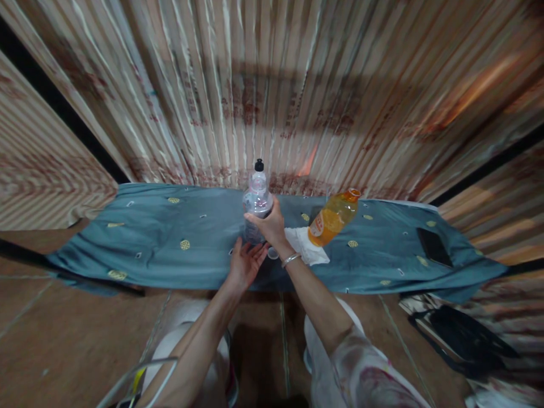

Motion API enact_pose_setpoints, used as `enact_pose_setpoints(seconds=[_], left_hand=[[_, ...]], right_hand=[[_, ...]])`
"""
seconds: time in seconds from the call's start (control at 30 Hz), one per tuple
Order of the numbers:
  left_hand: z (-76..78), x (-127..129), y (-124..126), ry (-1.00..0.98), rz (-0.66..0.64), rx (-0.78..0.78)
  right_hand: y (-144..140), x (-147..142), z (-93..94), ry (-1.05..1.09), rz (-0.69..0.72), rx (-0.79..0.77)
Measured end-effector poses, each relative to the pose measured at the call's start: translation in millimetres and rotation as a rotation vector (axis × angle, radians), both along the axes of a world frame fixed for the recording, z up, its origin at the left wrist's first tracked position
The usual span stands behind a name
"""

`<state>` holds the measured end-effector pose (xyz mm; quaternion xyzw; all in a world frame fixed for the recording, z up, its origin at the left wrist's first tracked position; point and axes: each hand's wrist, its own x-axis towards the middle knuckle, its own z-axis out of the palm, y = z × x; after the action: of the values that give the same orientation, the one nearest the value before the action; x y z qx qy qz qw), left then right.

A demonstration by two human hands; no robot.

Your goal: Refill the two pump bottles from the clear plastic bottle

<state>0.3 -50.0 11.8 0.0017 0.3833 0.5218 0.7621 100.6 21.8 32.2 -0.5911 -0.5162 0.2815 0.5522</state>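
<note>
A clear plastic bottle (257,199) with a black cap stands about upright over the middle of the cloth-covered table. My right hand (272,224) is wrapped round its body from the right side. Palm up, my left hand (246,263) lies open at the bottle's base with its fingers stretched out; whether it bears the bottle I cannot tell. Just right of those fingertips is a small round whitish cap-like piece (272,253). An orange, uncapped bottle (334,218) with a label leans to the right, its base by a crumpled white tissue (312,249).
A blue-green patterned cloth (157,243) covers the narrow table. On its right end lies a dark phone (434,247). Behind rises a corrugated wall (272,85). A black bag (463,340) sits on the floor at right, and dark poles slant in at both sides.
</note>
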Motion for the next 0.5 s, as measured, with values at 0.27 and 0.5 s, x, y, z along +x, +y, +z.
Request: enact_pose_setpoints(seconds=[0.27, 0.5], left_hand=[[-10.4, 22, -5, 0.129, -0.109, 0.176], [-13.6, 55, -13, 0.282, -0.218, 0.405]], right_hand=[[-28, 15, -4.8, -0.127, 0.108, 0.051], [-93, 87, 45.5, -0.426, -0.170, 0.388]])
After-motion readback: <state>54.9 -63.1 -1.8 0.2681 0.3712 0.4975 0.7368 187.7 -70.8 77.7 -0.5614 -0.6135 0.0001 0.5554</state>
